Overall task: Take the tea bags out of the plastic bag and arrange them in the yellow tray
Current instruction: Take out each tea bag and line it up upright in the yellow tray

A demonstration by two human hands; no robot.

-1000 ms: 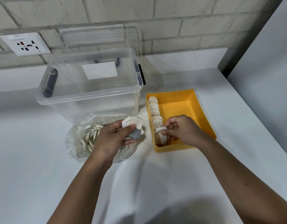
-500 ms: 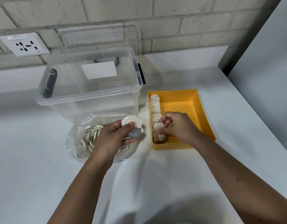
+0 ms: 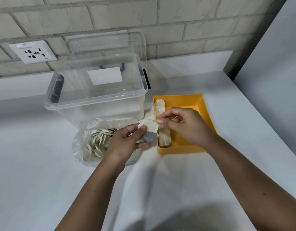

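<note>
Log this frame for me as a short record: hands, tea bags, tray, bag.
left hand: grips a tea bag above the plastic bag
right hand: pinches the same tea bag's top corner
yellow tray: one row of tea bags along its left wall
plastic bag: open, more tea bags inside
clear box: open, behind the plastic bag

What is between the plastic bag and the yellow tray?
In the head view, the left hand holds tea bags over that gap; the right hand pinches their upper corner.
</note>
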